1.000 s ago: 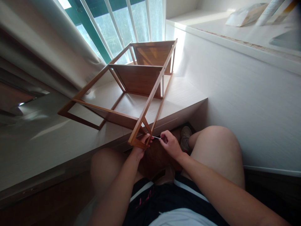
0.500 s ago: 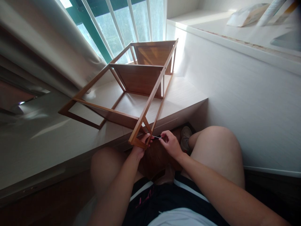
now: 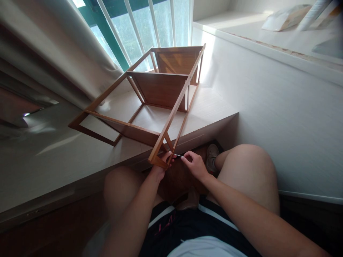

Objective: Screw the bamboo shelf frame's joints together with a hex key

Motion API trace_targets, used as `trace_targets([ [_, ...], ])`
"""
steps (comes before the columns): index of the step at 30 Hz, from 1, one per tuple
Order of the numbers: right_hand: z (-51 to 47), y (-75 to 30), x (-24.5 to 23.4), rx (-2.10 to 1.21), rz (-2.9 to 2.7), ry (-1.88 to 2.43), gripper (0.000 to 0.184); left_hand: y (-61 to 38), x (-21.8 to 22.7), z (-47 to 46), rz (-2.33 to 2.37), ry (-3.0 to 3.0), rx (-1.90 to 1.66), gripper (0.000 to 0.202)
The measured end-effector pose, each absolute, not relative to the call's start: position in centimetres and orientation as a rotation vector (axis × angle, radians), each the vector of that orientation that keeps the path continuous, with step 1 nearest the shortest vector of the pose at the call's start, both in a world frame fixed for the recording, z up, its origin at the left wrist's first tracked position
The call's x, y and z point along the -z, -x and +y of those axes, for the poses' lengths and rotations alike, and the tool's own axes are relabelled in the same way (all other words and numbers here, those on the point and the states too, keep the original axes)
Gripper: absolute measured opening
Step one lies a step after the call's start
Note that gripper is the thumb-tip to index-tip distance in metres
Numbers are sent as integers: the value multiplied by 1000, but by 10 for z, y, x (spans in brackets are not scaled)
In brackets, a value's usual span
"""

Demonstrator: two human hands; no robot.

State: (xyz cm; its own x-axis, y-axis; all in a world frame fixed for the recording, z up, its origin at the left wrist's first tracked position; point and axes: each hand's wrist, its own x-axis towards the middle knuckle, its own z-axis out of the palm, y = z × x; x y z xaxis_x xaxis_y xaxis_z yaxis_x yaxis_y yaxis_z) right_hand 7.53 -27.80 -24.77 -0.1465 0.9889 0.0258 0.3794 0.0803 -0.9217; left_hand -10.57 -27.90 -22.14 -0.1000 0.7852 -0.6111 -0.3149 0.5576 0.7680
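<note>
A brown wooden shelf rack (image 3: 160, 137) lies on its side on the pale ledge, its near end jutting past the ledge's front edge. My left hand (image 3: 162, 167) is closed around the near corner of the frame, and some of its fingers are hidden behind the wood. Between my right thumb and fingers is a thin metal hex key (image 3: 179, 155). Its far tip meets the rail beside my left fingers; the exact point of contact is too small to make out. My right hand (image 3: 195, 165) stays just right of that corner, pinched on the key's outer end.
The pale ledge (image 3: 211, 107) runs under the rack, with a white panel wall (image 3: 268, 103) at right. Beige curtains (image 3: 61, 46) hang at left, beside a barred window (image 3: 144, 25). A plastic bag (image 3: 285, 18) lies on the upper shelf. My knees flank the work.
The hex key has turned a little in my right fingers, and its bent end shows less. The view has shifted slightly. My left hand keeps its hold on the rack.
</note>
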Motion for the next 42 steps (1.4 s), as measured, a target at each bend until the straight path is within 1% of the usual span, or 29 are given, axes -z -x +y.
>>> trace_targets([
  [10,-278,-75,251,-1178,-1529,1356,25,106,224,-279,1386,-442,-978,32],
  [13,-277,-75,255,-1311,-1436,1327,28,106,225,-279,1383,-442,-980,31],
  [20,-275,-72,256,-1735,-1084,1252,35,105,222,-281,1375,-438,-986,28],
  [28,-277,-71,249,-2005,-879,1205,36,104,222,-281,1362,-432,-977,26],
  [31,-278,-69,251,-2005,-892,1200,42,105,223,-281,1360,-430,-978,25],
  [34,-278,-68,255,-1942,-957,1222,52,105,224,-281,1358,-428,-981,25],
  [36,-278,-68,256,-1885,-1008,1240,55,105,225,-281,1358,-427,-984,25],
  [38,-278,-69,256,-1814,-1085,1253,51,106,226,-281,1355,-425,-985,26],
  [42,-279,-72,257,-1537,-1315,1269,28,106,228,-281,1351,-427,-987,27],
])
